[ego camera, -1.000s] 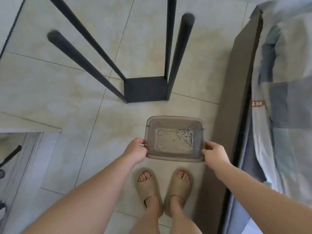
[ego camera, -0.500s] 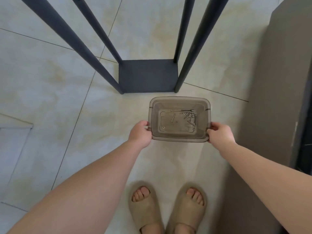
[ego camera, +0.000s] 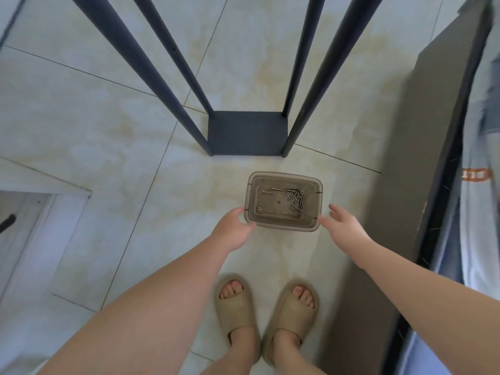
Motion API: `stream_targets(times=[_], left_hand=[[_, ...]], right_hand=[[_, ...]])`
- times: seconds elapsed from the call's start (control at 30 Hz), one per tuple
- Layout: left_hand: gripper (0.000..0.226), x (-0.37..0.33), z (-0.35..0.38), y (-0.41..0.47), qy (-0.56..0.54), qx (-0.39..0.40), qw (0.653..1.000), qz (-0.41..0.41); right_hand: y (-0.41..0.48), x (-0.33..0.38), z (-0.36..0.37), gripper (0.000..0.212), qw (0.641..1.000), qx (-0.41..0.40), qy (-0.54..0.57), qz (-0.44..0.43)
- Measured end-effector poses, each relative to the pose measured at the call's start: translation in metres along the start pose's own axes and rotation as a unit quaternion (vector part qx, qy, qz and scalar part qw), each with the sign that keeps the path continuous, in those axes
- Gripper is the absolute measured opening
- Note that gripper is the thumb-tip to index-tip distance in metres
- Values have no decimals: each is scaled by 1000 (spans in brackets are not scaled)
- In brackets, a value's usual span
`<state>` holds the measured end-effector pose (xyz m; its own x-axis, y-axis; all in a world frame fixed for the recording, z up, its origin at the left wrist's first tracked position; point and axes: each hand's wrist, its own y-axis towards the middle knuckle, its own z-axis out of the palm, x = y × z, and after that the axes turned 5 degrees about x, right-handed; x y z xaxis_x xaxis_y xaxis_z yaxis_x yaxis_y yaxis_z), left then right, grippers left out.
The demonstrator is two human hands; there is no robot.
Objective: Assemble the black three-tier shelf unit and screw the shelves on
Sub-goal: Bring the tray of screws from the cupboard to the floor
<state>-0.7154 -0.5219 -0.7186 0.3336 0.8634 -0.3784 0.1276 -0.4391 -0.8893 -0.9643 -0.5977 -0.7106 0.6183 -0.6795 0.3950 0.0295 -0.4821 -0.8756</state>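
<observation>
Hands are low, ahead of the sandals (ego camera: 238,307). The left hand (ego camera: 233,229) pinches the near left corner of the brown tub (ego camera: 312,204), while the right hand (ego camera: 343,221) is open with fingers spread at the near right corner, perhaps touching it. Inside the tub lie loose screws (ego camera: 294,196). Just beyond it the black shelf frame (ego camera: 247,133) stands on the tiled floor (ego camera: 94,131), its four posts rising toward the camera.

My forearms (ego camera: 167,293) are bare from elbow to wrist, and my left hand (ego camera: 232,234) and right hand (ego camera: 343,226) are bare as well. On my feet I wear chunky tan foam slides (ego camera: 239,315), each with one broad moulded strap and an open front showing my toes (ego camera: 232,289).
</observation>
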Motion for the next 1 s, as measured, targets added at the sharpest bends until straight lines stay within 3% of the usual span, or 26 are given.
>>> stream_targets(times=[0.17,0.27,0.43,0.7,1.0], left_hand=[[64,-13,-19,-116,99,-31,995,12],[66,-27,-32,-201,169,-56,984,31],[67,-49,-53,-333,199,-149,964,90],[70,-20,-109,-490,193,-249,941,122],[77,76,-231,-581,146,-370,909,127]], right_hand=[[-102,44,-15,65,982,17,-171,-73],[-180,75,-30,67,941,44,-302,-148],[-309,126,-47,71,862,3,-438,-256],[-465,196,-22,76,747,-26,-538,-389],[-554,271,107,79,636,-44,-592,-492]])
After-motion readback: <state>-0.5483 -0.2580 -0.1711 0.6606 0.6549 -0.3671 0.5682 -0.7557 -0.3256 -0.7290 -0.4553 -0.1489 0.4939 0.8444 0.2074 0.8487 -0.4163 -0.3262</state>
